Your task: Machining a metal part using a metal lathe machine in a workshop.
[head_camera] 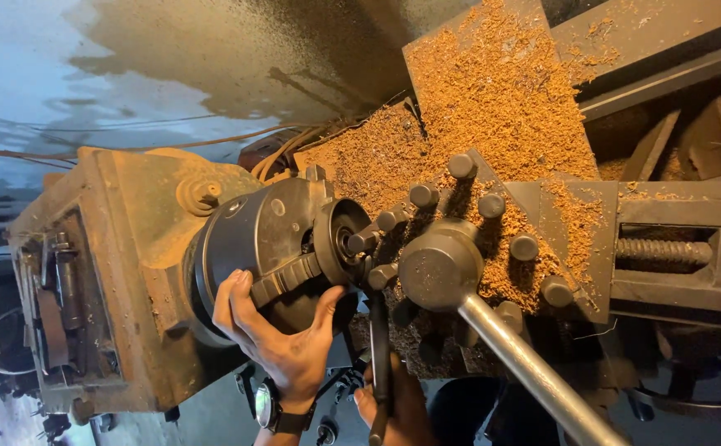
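My left hand (282,334), with a wristwatch on its wrist, grips the underside of the dark round lathe chuck (257,235), fingers spread over its rim and a stepped jaw. A ring-shaped metal workpiece (340,241) sits in the chuck jaws. My right hand (393,409) is at the bottom edge, closed around a dark metal bar (379,347) that reaches up toward the chuck. The tool post (440,264) with its long grey handle (534,372) stands just to the right.
The rusty headstock (104,264) fills the left. Orange-brown shavings (492,107) cover the carriage and bed. Several bolt heads ring the tool post. A lead screw (662,252) shows at right. A stained wall lies behind.
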